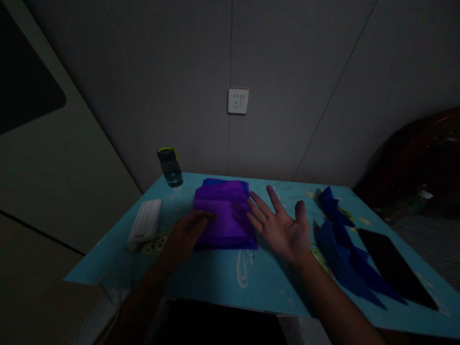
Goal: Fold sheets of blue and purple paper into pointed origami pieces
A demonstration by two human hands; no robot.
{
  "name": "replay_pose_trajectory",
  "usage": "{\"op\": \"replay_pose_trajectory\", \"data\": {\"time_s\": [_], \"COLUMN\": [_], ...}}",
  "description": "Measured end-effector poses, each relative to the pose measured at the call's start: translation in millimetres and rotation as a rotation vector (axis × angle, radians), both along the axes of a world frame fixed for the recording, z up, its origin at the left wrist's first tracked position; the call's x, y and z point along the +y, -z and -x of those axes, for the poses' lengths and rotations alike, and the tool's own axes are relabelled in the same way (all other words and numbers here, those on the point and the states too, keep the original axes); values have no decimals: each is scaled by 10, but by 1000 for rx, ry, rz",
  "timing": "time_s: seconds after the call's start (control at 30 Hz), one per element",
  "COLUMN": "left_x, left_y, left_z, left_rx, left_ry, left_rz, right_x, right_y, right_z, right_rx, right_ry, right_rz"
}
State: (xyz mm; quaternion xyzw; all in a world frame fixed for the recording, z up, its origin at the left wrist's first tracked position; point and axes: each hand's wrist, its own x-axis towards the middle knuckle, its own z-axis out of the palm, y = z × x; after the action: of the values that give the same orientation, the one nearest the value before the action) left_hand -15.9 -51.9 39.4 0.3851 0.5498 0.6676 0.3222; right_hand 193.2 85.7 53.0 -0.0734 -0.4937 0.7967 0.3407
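Observation:
A stack of purple paper sheets [228, 220], with some blue showing at its back edge, lies at the middle of the table. My left hand [187, 232] is at the left side of the stack, its fingers bent over the paper near a small dark spot; the dim light hides whether the fingertips hold anything. Just right of the stack my right hand [283, 227] is held palm up with its fingers spread and nothing in it. Folded blue paper shapes [345, 258] stand to the right of my right hand, a smaller one [332, 206] behind the larger.
A water bottle [170, 167] stands at the back left of the blue patterned table [223, 278]. In front of it lies a white power bank [146, 221] with a cable. A flat black device [395, 266] is at the right. A socket [237, 101] is on the wall.

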Motion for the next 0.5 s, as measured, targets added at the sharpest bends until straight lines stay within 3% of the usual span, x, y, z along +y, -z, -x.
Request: {"op": "replay_pose_trajectory", "data": {"time_s": [0.17,0.27,0.43,0.5], "left_x": [130,323,695,804], "left_y": [-86,-50,151,264], "left_z": [131,237,395,433], "left_rx": [262,405,1132,1290], "left_ry": [22,9,-15,-13], "left_rz": [20,24,214,262], "right_x": [-1,1,12,23], "right_y": [-28,-37,-30,-24], "right_z": [-24,-34,-41,-42], "right_rx": [12,48,107,121], "right_ry": [3,-18,-33,-24], "right_rz": [0,60,109,118]}}
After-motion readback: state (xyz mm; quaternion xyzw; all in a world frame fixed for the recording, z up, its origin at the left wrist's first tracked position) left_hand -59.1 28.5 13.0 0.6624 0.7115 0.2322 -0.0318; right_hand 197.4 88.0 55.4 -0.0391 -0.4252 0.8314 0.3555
